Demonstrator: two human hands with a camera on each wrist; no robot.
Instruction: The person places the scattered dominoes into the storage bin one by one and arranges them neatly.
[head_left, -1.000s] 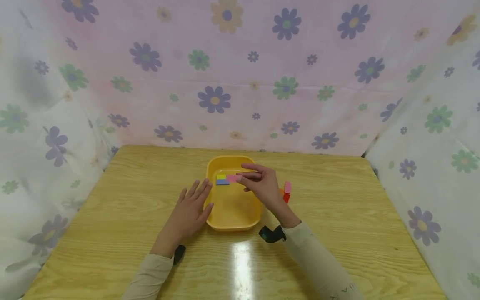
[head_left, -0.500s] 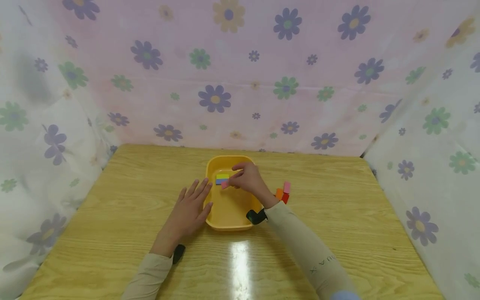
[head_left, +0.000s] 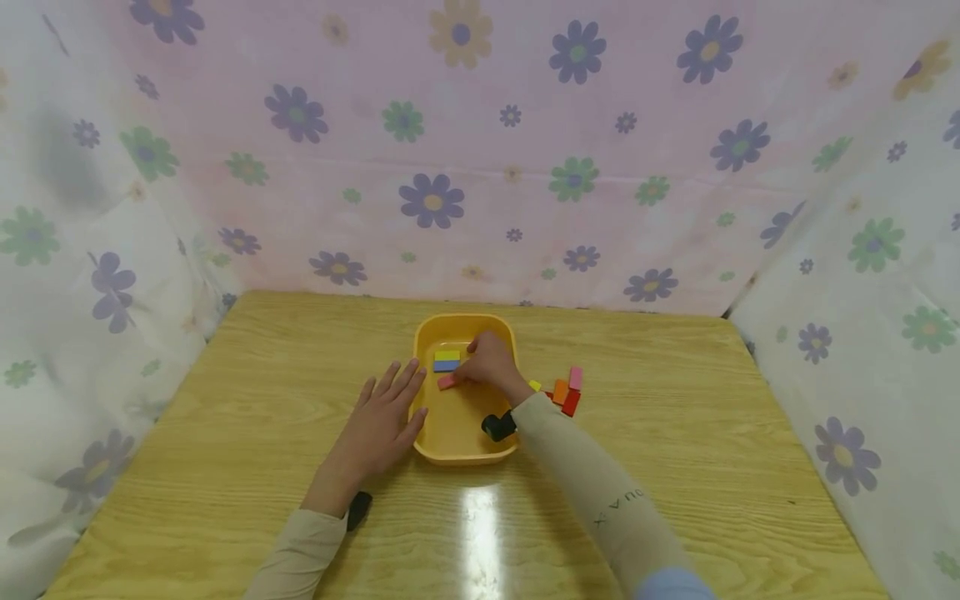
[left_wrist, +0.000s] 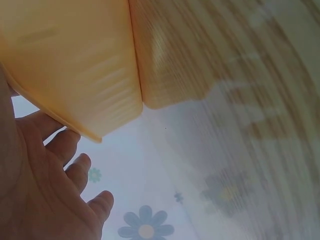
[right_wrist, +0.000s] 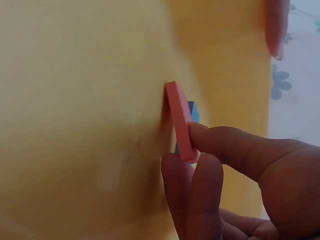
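A yellow plastic basin (head_left: 463,459) stands on the wooden table. Inside it, near the far left, a yellow block (head_left: 447,356) and a blue block (head_left: 447,366) lie side by side. My right hand (head_left: 491,363) reaches into the basin and pinches a flat pink block (right_wrist: 178,122) between thumb and fingers. The pink block is just on the near side of the blue one; whether they touch, I cannot tell. With fingers spread and fairly straight, my left hand (head_left: 381,427) rests against the basin's left rim. The left wrist view shows its fingertips at the basin's outer wall.
On the table right of the basin lie several loose blocks: a pink one (head_left: 575,378), an orange one (head_left: 560,392), a red one (head_left: 572,403) and a yellow one (head_left: 535,386) partly behind my right forearm. Flowered cloth (head_left: 487,225) hangs behind the table and along both sides.
My right hand has moved left and toward me with the pink block, from beside the yellow block to the near side of the blue one. My left hand has stayed at the rim.
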